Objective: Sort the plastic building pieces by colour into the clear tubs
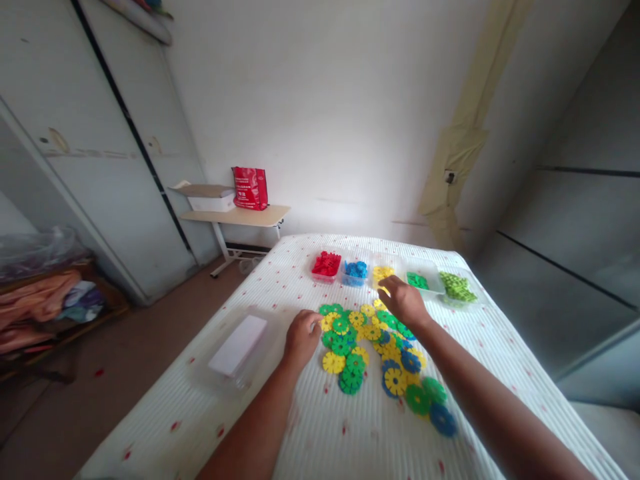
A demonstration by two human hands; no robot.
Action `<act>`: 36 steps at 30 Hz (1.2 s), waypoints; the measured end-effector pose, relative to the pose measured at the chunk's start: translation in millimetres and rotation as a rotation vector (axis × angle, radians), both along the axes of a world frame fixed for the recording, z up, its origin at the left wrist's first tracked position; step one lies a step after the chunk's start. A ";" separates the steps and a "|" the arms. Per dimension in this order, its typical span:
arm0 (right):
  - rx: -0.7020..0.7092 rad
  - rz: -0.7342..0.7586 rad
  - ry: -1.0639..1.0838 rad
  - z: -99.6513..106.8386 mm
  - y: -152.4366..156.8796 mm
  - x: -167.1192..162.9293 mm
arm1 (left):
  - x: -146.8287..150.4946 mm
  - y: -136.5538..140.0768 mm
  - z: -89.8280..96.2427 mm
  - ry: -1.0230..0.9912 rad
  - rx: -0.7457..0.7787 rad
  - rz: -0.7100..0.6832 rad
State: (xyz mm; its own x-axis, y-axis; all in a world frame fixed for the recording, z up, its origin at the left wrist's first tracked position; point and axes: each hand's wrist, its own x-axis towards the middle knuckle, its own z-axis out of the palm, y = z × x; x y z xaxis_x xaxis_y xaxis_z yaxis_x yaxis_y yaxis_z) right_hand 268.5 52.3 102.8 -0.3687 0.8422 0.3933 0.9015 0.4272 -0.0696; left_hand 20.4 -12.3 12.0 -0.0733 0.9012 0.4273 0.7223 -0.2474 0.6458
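Observation:
A spread of flower-shaped plastic discs in yellow, green and blue [351,382] lies on the table between my hands. My left hand [301,340] is at the left edge of this spread, its fingers curled together beside a yellow disc [327,323]; whatever they may pinch is hidden. Farther off, my right hand [404,301] reaches over the front of a clear box of yellow discs [383,272]. Its thumb and forefinger look slightly apart, and yellow shows between them. My right forearm passes over the right side of the spread.
Beside the yellow box stand clear boxes of red pieces [327,264], blue pieces [355,271], green pieces [417,280] and light-green pieces [457,287]. A clear container with a whitish block [239,345] is at left. Behind, a side table [240,217] carries a red bag [251,189].

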 end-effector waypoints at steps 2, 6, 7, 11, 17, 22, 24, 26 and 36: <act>0.006 -0.020 -0.023 -19.9 -16.1 28.7 | 5.8 -3.1 6.3 0.033 0.028 -0.013; 0.012 -0.083 0.016 -54.6 -36.5 86.2 | 27.2 -8.6 22.3 0.209 0.008 -0.008; 0.004 -0.095 0.042 -60.9 -39.2 96.9 | 32.9 -9.2 25.2 0.261 -0.010 0.005; -0.035 -0.170 0.177 -73.5 -41.9 115.4 | 47.0 -8.4 28.5 0.395 -0.085 0.058; -0.070 -0.157 0.156 -75.2 -37.8 106.8 | 44.6 -5.0 21.7 0.389 -0.126 0.072; -0.057 -0.163 0.195 -77.3 -37.9 107.6 | 40.7 -2.8 16.8 0.381 -0.087 0.130; -0.059 -0.161 0.204 -77.7 -37.8 108.4 | 37.8 -1.6 14.9 0.368 -0.086 0.166; -0.061 -0.161 0.204 -77.8 -37.7 108.8 | 33.8 -0.3 13.4 0.348 -0.089 0.194; -0.069 -0.148 0.207 -80.4 -36.3 111.2 | 17.9 1.3 8.7 0.308 -0.126 0.164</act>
State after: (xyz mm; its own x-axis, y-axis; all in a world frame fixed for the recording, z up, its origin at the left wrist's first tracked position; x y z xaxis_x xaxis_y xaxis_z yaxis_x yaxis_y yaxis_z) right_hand 379.7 16.1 22.5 -0.1578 0.9083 0.3875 0.9174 0.2800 -0.2829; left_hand 38.3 -11.0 20.6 -0.1062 0.9352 0.3379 0.9110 -0.0447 0.4101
